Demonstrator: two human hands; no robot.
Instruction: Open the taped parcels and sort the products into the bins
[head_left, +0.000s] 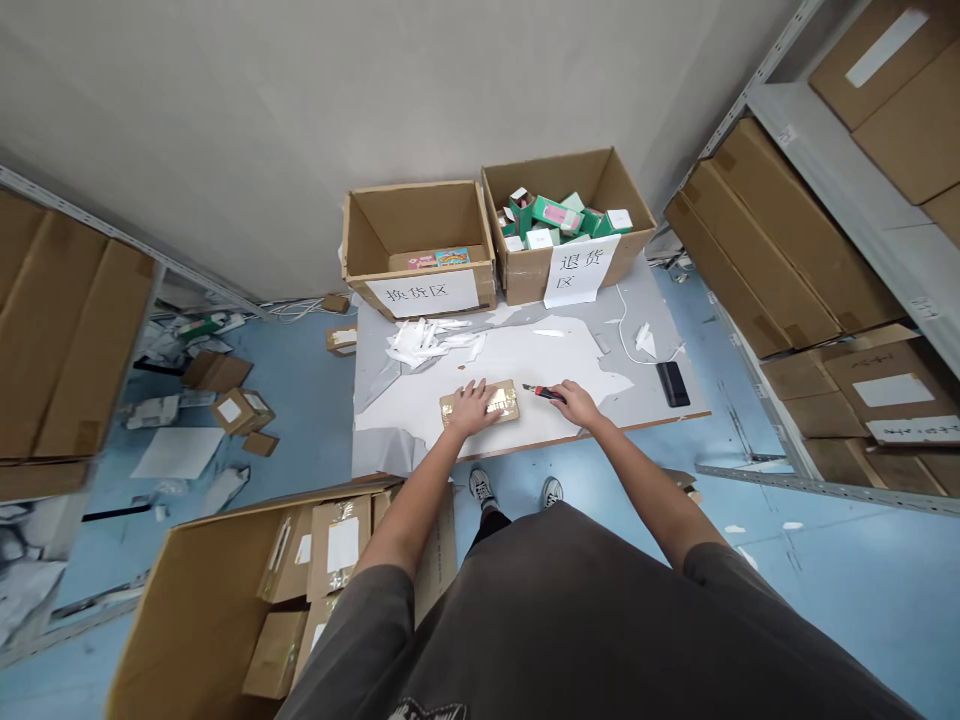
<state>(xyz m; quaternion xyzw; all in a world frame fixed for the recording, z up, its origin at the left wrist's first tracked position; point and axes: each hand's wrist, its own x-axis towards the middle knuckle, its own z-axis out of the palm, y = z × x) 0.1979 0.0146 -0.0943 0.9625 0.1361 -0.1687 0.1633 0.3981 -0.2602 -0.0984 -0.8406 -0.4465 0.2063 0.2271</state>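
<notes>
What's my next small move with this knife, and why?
Probably bring the utility knife in your right hand across to the shiny-taped brown parcel. Your left hand is pressing the parcel flat on the table, and the knife's tip already points toward it.

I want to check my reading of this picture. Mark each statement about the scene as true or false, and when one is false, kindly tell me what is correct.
1. The left hand presses on a flat gold-brown packet. True.
2. The right hand holds steel scissors. False: it holds a red-and-black utility knife.
3. The open brown cardboard box with a white paper sign at the right holds small green-and-white cartons. True.
4. A black phone stands upright on the blue floor. False: the black phone lies flat on the grey-and-white tabletop.
5. Torn white paper strips lie on the tabletop. True.
</notes>
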